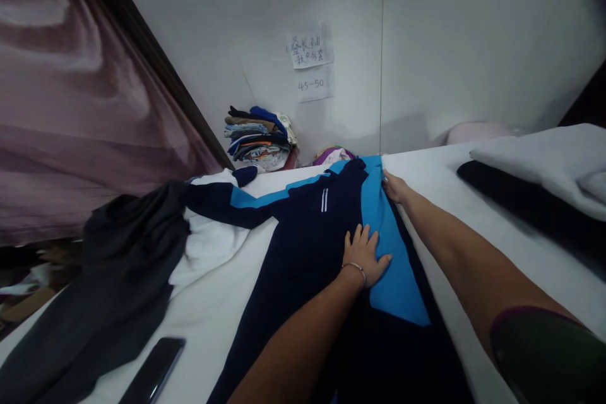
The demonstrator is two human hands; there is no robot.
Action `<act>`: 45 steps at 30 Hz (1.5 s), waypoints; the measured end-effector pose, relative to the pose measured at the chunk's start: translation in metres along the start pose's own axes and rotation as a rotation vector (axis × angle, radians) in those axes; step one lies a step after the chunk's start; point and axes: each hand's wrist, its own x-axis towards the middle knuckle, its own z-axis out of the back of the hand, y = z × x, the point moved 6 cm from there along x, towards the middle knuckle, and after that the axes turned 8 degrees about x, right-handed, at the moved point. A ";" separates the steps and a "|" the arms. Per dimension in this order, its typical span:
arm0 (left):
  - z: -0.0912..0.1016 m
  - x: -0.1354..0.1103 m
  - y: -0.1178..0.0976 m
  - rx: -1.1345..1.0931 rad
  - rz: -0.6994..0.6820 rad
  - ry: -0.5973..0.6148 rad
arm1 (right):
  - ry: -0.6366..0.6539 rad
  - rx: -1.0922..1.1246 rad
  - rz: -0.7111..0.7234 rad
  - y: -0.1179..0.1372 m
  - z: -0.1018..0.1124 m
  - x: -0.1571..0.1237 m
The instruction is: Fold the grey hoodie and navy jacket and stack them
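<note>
A navy and bright blue zip jacket (303, 246) lies spread lengthwise on a white table (208, 334), with two white stripes on its chest and its collar at the far end. My left hand (364, 255) is pressed flat on the jacket's front, its fingers apart and a thin bracelet on the wrist. My right hand (395, 188) sits farther up, its fingers curled at the edge of the blue panel near the collar. One navy sleeve (227, 205) stretches left across a white garment (208, 246). The jacket's lower end is hidden beneath my left forearm.
A dark grey garment (127, 252) hangs over the table's left edge, and a black phone (154, 371) lies near it. Folded grey and black cloth (534, 170) lies at the right. A stack of folded clothes (258, 136) stands at the far end, below handwritten notes (310, 47) on the wall.
</note>
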 end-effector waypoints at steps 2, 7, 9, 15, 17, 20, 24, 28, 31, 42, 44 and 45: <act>0.002 -0.001 0.000 0.002 0.003 -0.004 | 0.006 -0.034 -0.039 -0.002 0.004 -0.020; 0.003 0.000 -0.003 0.010 0.010 0.007 | -0.052 -0.165 0.014 -0.005 0.011 -0.088; 0.004 0.000 -0.004 0.013 0.008 0.012 | -0.052 -0.330 0.076 -0.010 0.012 -0.121; 0.010 0.002 -0.005 0.024 0.013 0.106 | 0.156 -1.062 0.258 -0.038 0.017 -0.239; 0.018 -0.002 -0.006 0.036 0.025 0.139 | 0.203 -1.151 0.273 -0.043 0.025 -0.277; 0.031 -0.018 -0.013 0.051 0.014 0.140 | 0.264 -1.165 0.241 -0.044 0.036 -0.324; 0.029 -0.062 -0.025 0.045 -0.062 0.127 | 0.280 -1.141 0.265 -0.037 0.036 -0.371; 0.009 -0.100 -0.023 0.033 -0.068 0.094 | 0.288 -1.226 0.419 -0.039 0.011 -0.404; 0.004 -0.110 -0.020 0.018 -0.077 0.046 | 0.308 -1.329 0.427 -0.049 -0.005 -0.415; 0.014 -0.163 -0.037 -0.108 -0.018 0.014 | 0.251 -1.254 0.458 -0.051 0.003 -0.442; 0.014 -0.184 -0.039 -0.170 -0.022 0.020 | 0.260 -1.227 0.463 -0.053 0.005 -0.447; 0.014 -0.194 -0.040 -0.209 -0.017 0.005 | 0.263 -1.215 0.465 -0.053 0.005 -0.449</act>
